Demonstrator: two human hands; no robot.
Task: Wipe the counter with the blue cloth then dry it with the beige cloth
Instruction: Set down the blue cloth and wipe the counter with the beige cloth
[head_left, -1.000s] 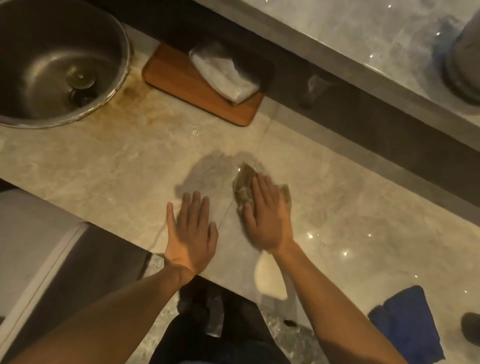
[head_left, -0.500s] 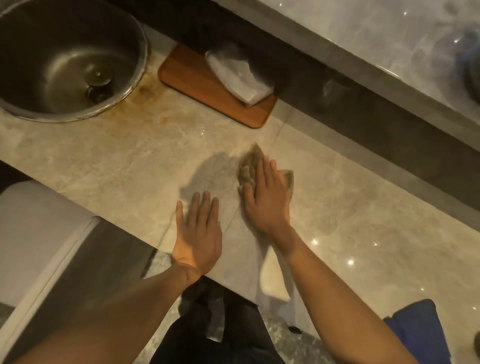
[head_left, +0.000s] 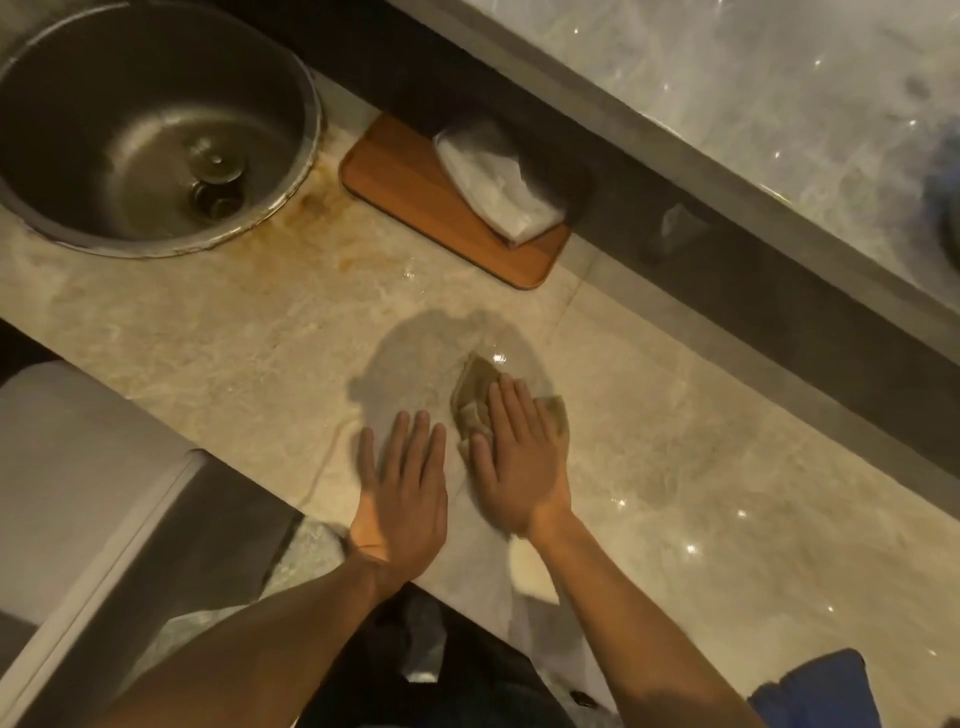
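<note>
My right hand (head_left: 517, 460) lies flat on the crumpled beige cloth (head_left: 475, 387) and presses it onto the marble counter (head_left: 234, 353); only the cloth's far edge and right corner show past the fingers. My left hand (head_left: 402, 491) rests flat and empty on the counter just to the left, fingers together, near the front edge. The blue cloth (head_left: 821, 691) lies bunched at the counter's near right, partly cut off by the frame.
A round metal sink (head_left: 145, 130) is set into the counter at the far left, with brown stains beside its rim. A wooden tray (head_left: 410, 202) holding a white packet (head_left: 493, 187) sits against the dark back ledge. A white bin stands lower left.
My right hand pushed the beige cloth away from me, then drew it back toward the front edge. My left hand stayed planted on the counter.
</note>
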